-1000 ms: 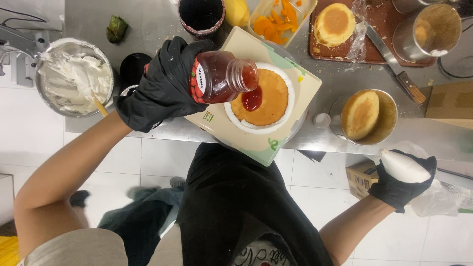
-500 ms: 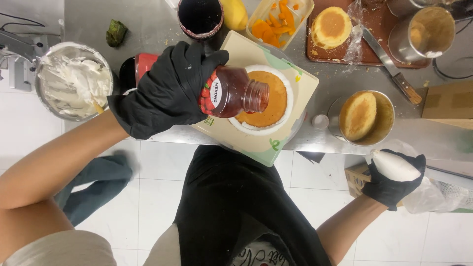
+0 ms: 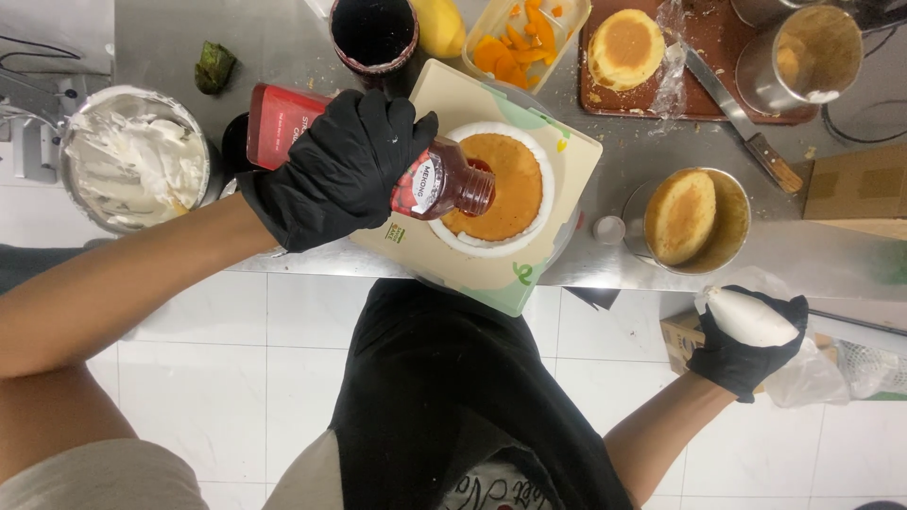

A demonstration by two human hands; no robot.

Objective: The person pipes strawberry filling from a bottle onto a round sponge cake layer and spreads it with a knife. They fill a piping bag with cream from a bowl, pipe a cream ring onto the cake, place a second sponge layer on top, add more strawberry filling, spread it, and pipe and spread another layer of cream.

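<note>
Red sauce bottle tipped over cake layer – both hands gloved in black.

Nearest, below the counter (image 3: 283,57) edge, the right hand (image 3: 746,345) is clamped on a white piping bag (image 3: 751,318). The sauce bottle (image 3: 439,186) is gripped by the left hand (image 3: 340,170), mouth down on the round cake layer (image 3: 505,189) – set on a white plate (image 3: 496,247). Further back, a bowl of cream (image 3: 137,170) is seen.

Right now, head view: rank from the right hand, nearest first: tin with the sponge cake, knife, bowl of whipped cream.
1. Tin with the sponge cake: just above the right hand, at the counter's near edge.
2. Knife: farther up, lying across the edge of the brown board.
3. Bowl of whipped cream: far across the counter, beyond the left hand.
</note>
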